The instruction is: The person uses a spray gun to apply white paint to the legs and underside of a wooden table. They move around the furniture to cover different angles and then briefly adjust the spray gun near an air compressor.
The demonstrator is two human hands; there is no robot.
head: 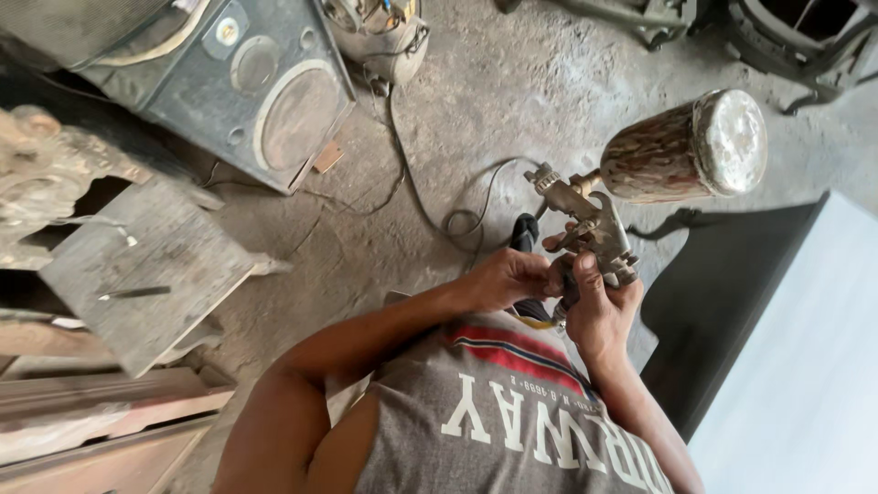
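Observation:
A metal spray gun (590,224) with a paint-stained metal cup (686,151) on top is held out in front of my chest. My right hand (599,306) grips its handle from below. My left hand (512,274) reaches in from the left, fingers pinched at the back of the gun body near the handle. The cup tilts to the right, its round lid facing the camera. A black hose or foot (524,233) shows just behind my left hand.
An old dusty loudspeaker (256,91) leans at the upper left. A grey wooden board (146,274) and carved wood (37,174) lie left. Cables (412,192) trail across the concrete floor. A dark panel with a white face (796,366) stands right.

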